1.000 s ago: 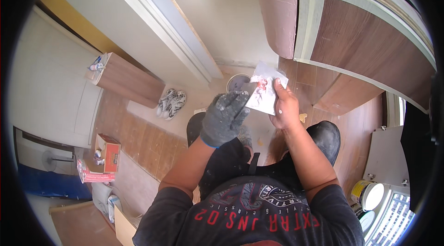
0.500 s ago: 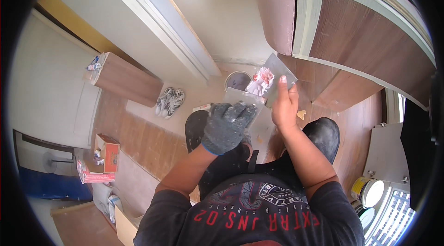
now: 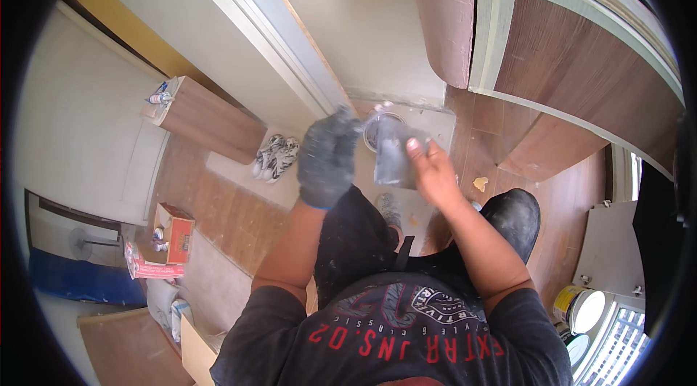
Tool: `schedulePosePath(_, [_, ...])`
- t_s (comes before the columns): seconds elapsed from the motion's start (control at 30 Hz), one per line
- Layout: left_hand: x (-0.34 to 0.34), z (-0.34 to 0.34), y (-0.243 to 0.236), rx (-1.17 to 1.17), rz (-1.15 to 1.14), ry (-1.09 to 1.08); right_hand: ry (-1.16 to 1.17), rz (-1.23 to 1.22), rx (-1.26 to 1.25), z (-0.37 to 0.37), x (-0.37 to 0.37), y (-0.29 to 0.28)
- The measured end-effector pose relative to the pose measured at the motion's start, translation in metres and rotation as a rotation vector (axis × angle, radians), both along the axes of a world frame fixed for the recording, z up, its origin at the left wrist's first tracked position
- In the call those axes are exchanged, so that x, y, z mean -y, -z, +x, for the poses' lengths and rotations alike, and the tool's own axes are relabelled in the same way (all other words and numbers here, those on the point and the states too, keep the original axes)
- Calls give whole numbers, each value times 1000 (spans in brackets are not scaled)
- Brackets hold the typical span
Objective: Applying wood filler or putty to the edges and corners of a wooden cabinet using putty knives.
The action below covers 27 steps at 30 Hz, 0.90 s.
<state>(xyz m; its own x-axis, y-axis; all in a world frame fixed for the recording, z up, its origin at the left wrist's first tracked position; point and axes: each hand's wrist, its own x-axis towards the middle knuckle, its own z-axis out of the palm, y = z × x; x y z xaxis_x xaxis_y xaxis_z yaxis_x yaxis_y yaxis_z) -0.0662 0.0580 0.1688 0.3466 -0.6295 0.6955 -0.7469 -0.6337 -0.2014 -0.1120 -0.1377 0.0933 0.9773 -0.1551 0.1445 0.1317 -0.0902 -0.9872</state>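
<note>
Fingertips point(image 3: 415, 145) of our bare right hand point(image 3: 434, 175) pinch the edge of a small grey sheet point(image 3: 394, 156), held upright with its long axis running up and down, just to their left. Our gloved left hand point(image 3: 327, 157) hovers close beside the sheet's other edge, fingers curled together, though we cannot tell whether it grips. Below the sheet a round tin point(image 3: 376, 132) sits on the floor.

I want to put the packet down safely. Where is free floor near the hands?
Bare wood floor lies right of the right hand, past a small yellow scrap. Pale sheet beside the shoes is free. Crowded: under the packet, round container.
</note>
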Motion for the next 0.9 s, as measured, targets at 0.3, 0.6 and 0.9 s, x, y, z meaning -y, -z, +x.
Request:
schedulePosePath(0.3, [8, 4, 38, -1399, -940, 192, -497, 1102, -368, 12, 11, 8])
schedulePosePath(0.6, [-3, -2, 47, -1176, -916, -18, -246, 1140, -154, 18, 39, -9])
schedulePosePath(0.9, [8, -34, 45, -385, -417, 29, 5, 1191, -173, 20, 11, 7])
